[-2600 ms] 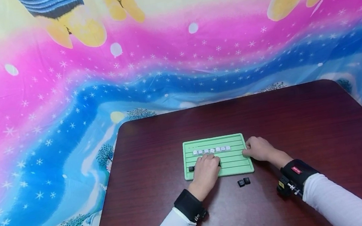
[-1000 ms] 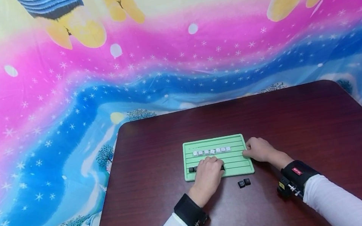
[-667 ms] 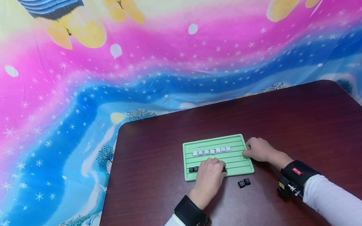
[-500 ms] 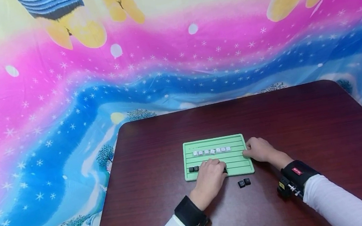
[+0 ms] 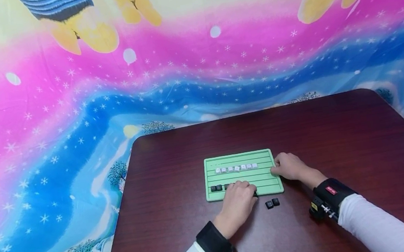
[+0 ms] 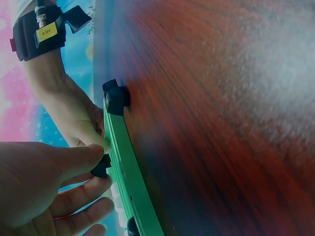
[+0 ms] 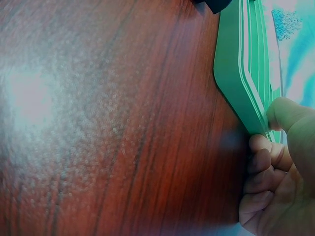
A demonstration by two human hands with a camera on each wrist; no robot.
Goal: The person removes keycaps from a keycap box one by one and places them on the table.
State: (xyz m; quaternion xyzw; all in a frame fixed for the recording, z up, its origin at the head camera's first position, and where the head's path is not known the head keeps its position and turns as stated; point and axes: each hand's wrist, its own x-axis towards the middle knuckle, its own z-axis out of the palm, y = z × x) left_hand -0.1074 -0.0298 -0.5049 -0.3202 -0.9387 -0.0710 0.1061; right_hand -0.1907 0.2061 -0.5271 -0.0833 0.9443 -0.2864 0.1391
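A green ridged board (image 5: 266, 179) lies on the table. Across its upper part runs a row of several white keycaps (image 5: 236, 169). Several black keycaps (image 5: 216, 188) sit along a lower groove at the left, part of that row hidden by my left hand (image 5: 236, 202). That hand, over the board's front edge, pinches a black keycap (image 6: 101, 167) between thumb and finger. My right hand (image 5: 289, 165) holds the board's right edge, thumb on top and curled fingers against the side, as the right wrist view shows.
Two black keycaps (image 5: 272, 203) lie side by side on the dark wooden table (image 5: 326, 135), just in front of the board. Behind the table hangs a colourful printed cloth (image 5: 193, 59). Both wrists wear black straps with cameras.
My left hand has shifted right and slightly toward me along the board, and more black keycaps show at its left. My right hand stays on the board's edge.
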